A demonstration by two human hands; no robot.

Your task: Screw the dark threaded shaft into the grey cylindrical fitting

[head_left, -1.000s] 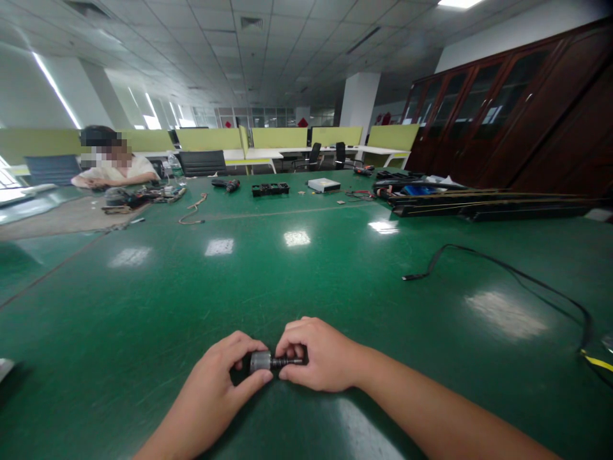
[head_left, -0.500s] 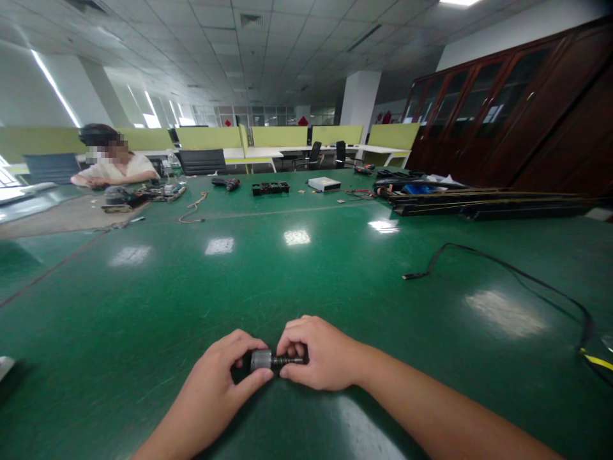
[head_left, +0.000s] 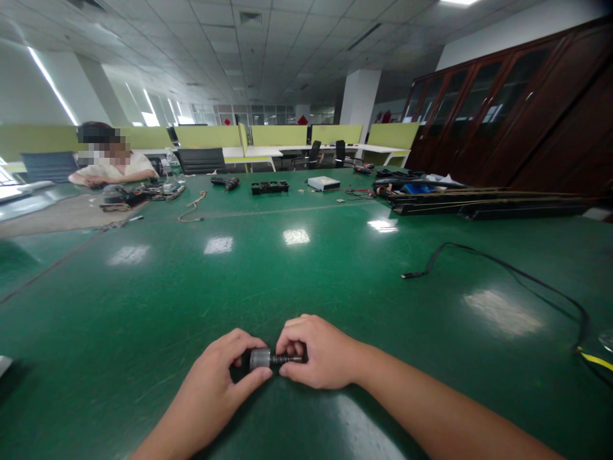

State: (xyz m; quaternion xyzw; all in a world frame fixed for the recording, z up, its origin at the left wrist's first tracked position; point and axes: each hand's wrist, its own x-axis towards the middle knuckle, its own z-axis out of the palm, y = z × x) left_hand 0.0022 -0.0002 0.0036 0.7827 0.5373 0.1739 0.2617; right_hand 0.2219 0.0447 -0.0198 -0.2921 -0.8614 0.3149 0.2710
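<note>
A small grey metal cylinder with a dark ridged shaft (head_left: pixel 260 359) lies sideways between my hands, low over the green table (head_left: pixel 297 281). My left hand (head_left: pixel 230 370) grips the cylinder's body, thumb on the near side and fingers on the far side. On the shaft end, my right hand (head_left: pixel 313 354) is closed, its thumb and curled fingers around the ridged part. The shaft's thin tip shows between thumb and fingers. Whether the part rests on the table, I cannot tell.
A black cable (head_left: pixel 507 263) runs along the right side. Farther back are a power drill (head_left: pixel 225 183), a black slotted part (head_left: pixel 270 188), a white box-shaped device (head_left: pixel 324 184) and long dark rails (head_left: pixel 479 203). Someone (head_left: pixel 115 163) sits at the far left.
</note>
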